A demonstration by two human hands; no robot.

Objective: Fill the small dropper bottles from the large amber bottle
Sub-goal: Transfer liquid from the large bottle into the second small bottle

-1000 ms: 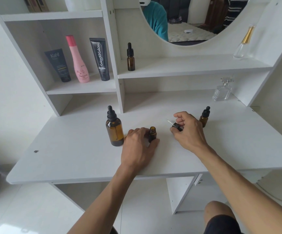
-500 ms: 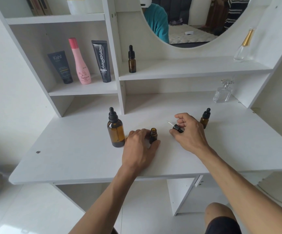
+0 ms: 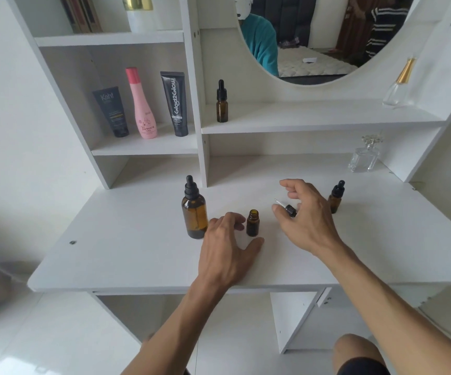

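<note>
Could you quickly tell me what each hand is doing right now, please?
Left hand: open, beside the uncapped small bottle, holding nothing.
Right hand: open, dropper cap under its fingers, no visible grip.

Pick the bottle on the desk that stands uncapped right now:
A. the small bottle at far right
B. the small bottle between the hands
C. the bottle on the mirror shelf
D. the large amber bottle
B: the small bottle shows an open neck, and its dropper cap is at the right hand, while the others keep black droppers on.
</note>
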